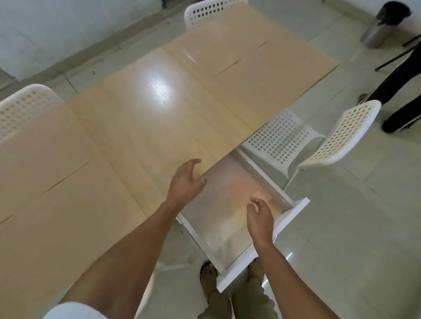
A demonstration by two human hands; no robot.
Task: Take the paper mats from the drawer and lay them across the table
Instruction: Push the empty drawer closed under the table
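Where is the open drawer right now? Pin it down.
In the head view, the white drawer is pulled out from the table edge, lower centre-right, with the right hand over it and a white chair just beyond.

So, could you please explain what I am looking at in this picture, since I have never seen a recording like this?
There is no machine here. A person wears a camera on the head, looking forward and down, so you see their own two bare arms. They stand at a light wooden table with an open white drawer pulled out from under its edge. The left hand is spread open at the table edge just above the drawer. The right hand hovers over the drawer with fingers loosely curled; neither hand holds anything. Large pale paper mats already lie on the table, one at the far end and another at the near left. The drawer's inside looks pale and blurred, so I cannot tell whether more mats remain. White perforated chairs stand around, and another person's legs show at right.
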